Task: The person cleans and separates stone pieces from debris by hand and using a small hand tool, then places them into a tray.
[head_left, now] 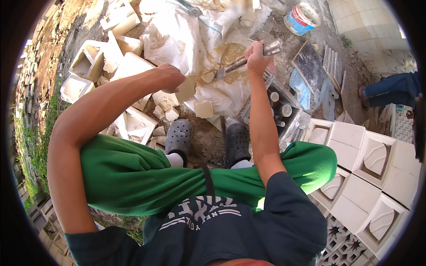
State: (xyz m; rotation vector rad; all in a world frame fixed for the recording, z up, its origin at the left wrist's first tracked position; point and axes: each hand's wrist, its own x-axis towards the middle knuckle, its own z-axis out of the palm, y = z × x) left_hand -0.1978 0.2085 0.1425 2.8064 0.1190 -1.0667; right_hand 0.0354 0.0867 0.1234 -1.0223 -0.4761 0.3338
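My left hand (171, 79) is closed at the edge of a flat cream-coloured slab piece (187, 88), which hangs below its fingers. The fingertips are mostly hidden. My right hand (257, 58) grips a long, narrow, worn tool with a flat bar-like body (236, 65). One end sticks out past the fist, and the grey tip points left toward a small pale chunk (207, 77). Under both hands lies a white woven sack (219, 95) strewn with tan powder and crumbs. A squarish pale chunk (203, 109) rests on the sack near my feet.
Broken cream blocks (133, 66) pile up at the left. A mould box (290, 122) with round cylinders stands at the right, near dark boards (308, 60). A paint bucket (301, 19) is at the back. Finished pale blocks (348, 135) line the right; another person's blue-trousered leg (390, 91) shows beyond.
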